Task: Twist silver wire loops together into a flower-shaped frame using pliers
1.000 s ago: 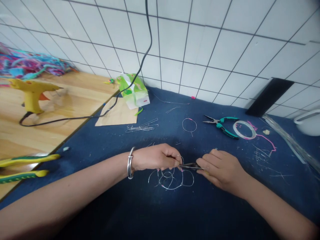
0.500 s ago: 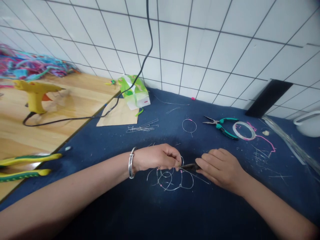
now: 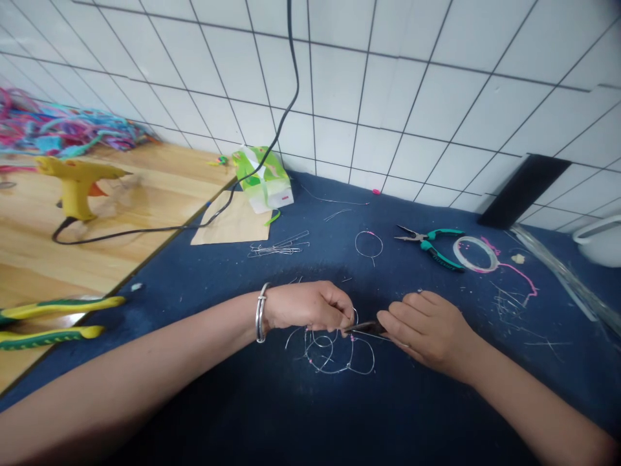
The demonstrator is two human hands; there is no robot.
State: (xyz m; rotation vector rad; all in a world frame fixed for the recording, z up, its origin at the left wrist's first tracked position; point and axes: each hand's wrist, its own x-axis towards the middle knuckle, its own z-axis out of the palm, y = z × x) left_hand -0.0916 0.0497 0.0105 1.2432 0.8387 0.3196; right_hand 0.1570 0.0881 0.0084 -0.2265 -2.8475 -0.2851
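A frame of thin silver wire loops (image 3: 361, 374) with small pink beads or wraps hangs low in front of me. My left hand (image 3: 317, 307), a silver bangle on its wrist, pinches the top of this wire piece. From the right, my right hand (image 3: 423, 330) is closed round a pair of dark-jawed pliers (image 3: 366, 327). The pliers' tip meets the wire right beside my left fingertips. Most of the pliers' handles are hidden inside my palm. A length of straight wire runs along the jaws toward my right fingers.
Behind my hands lie a wire ring (image 3: 369, 244), bent wire pieces (image 3: 280, 248), teal-handled pliers (image 3: 431, 243) and a white spool (image 3: 475, 254). Wire scraps (image 3: 509, 304) are scattered at right. A yellow glue gun (image 3: 77, 188) and yellow-green handles (image 3: 63, 308) are at left. A black cable (image 3: 291, 84) hangs across.
My right hand has shifted slightly left, and the pliers' jaws now reach the wire at my left fingertips. The straight wire end that stuck out below the pliers shows less.
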